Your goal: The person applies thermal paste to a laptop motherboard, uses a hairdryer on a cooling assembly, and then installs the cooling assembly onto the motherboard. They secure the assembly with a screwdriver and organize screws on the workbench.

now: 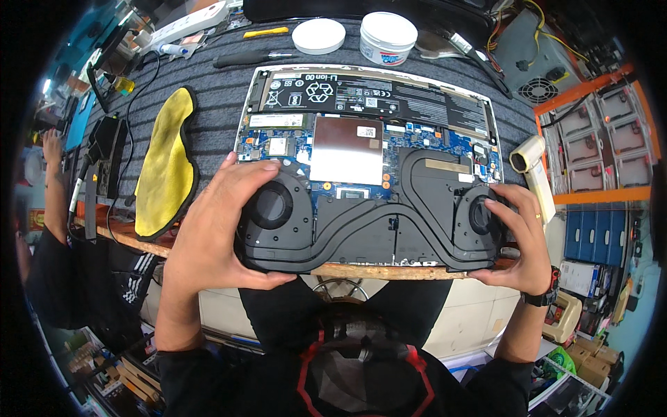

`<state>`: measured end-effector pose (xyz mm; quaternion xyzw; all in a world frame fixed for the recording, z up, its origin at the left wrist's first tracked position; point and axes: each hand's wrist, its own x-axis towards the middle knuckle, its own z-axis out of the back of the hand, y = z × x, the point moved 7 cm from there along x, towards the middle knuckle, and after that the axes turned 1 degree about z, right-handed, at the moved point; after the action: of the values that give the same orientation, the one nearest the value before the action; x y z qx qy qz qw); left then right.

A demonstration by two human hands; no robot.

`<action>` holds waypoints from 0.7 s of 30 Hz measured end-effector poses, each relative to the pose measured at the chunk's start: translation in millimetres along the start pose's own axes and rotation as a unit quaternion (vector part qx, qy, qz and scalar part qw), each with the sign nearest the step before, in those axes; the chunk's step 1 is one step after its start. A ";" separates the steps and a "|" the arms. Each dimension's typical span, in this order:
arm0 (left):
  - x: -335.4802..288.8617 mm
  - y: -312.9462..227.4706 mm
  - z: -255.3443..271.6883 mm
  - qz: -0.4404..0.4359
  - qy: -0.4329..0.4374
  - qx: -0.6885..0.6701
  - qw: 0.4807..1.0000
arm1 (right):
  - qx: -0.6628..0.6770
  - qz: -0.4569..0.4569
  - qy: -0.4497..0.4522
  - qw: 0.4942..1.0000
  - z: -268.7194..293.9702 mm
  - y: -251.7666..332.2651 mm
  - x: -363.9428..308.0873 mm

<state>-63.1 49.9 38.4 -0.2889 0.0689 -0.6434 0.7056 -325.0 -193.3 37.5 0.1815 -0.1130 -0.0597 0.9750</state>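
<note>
Black cooler is held between left grip and right grip at the near side of laptop; cloth lies left of laptop.

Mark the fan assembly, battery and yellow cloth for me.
Fan assembly (379,208): head view, on the black pipes between its fans.
Battery (389,99): head view, middle of its black face.
Yellow cloth (165,163): head view, middle of its fabric.

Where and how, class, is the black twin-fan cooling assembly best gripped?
Probably by the outer edges of the left fan and right fan, hands from both sides: the cooling assembly is wide, with a fan at each end and slim bent pipes between.
</note>
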 end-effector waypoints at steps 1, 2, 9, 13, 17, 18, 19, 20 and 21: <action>0.2 -1.2 0.4 0.001 -0.001 0.001 1.000 | -0.002 -0.002 0.003 1.000 0.4 -0.8 -0.6; 0.1 -1.8 0.0 0.007 0.004 0.011 1.000 | -0.004 -0.004 0.006 1.000 0.9 -1.7 -1.6; 2.4 7.1 1.4 0.005 0.006 0.018 1.000 | -0.007 0.002 0.012 1.000 0.6 -1.5 6.7; 3.3 14.2 0.6 0.005 0.011 0.016 1.000 | -0.013 0.004 0.012 1.000 0.5 -0.7 12.7; 3.0 17.1 -0.1 0.009 0.010 0.014 1.000 | -0.019 0.002 0.012 1.000 -0.1 -1.2 14.3; 3.6 16.8 0.3 0.009 0.011 0.016 1.000 | -0.021 0.001 0.012 1.000 -0.4 -1.5 14.3; 4.9 15.7 1.2 0.009 0.013 0.019 1.000 | -0.019 -0.001 0.012 1.000 -0.5 -1.8 14.4; 5.7 14.9 2.1 0.010 0.015 0.023 1.000 | -0.016 -0.003 0.012 1.000 -1.1 -1.8 14.7; 5.8 15.0 2.1 0.011 0.016 0.021 1.000 | -0.013 -0.004 0.011 1.000 -1.6 -1.8 15.1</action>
<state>-48.2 45.1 34.3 -0.2630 0.0696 -0.6416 0.7172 -310.2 -196.8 38.4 0.1696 -0.1006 -0.0631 0.9783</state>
